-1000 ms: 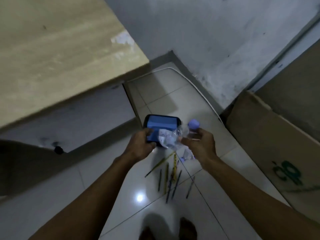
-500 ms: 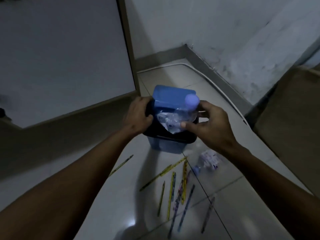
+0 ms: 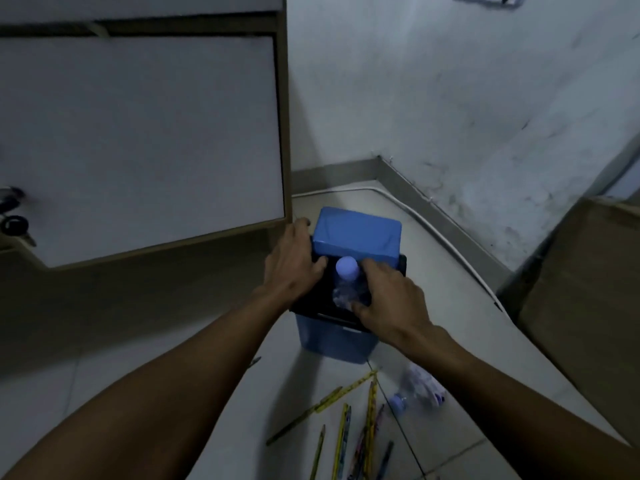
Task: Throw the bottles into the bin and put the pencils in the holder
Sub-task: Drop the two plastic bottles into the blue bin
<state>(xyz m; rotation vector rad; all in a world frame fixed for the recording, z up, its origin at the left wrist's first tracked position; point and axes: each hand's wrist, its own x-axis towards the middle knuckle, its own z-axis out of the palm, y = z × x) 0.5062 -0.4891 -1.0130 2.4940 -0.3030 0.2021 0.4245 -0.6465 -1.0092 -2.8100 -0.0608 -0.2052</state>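
Two bottles [image 3: 346, 282], roughly seven pencils [image 3: 370, 410]

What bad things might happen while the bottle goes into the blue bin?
1. The bottle stands cap-up in the opening of the bin, pushed by the right hand; it may jam or pop back out.
2. The left hand grips the bin beside the raised lid; if the lid swings down, fingers might get pinched.
3. Pencils and another bottle lie on the floor nearby; a step could slip on them.
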